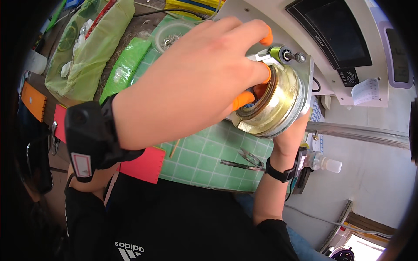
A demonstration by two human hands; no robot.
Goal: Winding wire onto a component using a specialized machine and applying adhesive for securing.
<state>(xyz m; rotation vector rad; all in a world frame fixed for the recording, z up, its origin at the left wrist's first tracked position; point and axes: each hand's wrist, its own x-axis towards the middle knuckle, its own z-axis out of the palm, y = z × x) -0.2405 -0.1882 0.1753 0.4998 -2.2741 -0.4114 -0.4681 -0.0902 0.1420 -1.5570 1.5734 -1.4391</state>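
My left hand point(209, 65), with orange finger covers, reaches over the table to a round brass-coloured drum point(285, 102) on a white machine. Its thumb and a finger are bent together inside the drum's dark-rimmed opening. A small bluish bit shows by the thumb, but what the fingers hold is hidden. The index finger is stretched out above the opening, near a green-ringed roller point(278, 54). Behind and below the drum is my right hand point(291, 135), and only its wrist side shows. The drum and its metal plate hide its fingers.
The white machine point(265, 17) has a dark screen point(331, 32). Pliers or tweezers point(244, 165) lie on the green gridded mat point(196, 156). A clear tub point(174, 29) holds small metal pieces. Left are a bag-lined box point(93, 56) and a red card point(146, 164). A metal rod point(361, 130) runs right.
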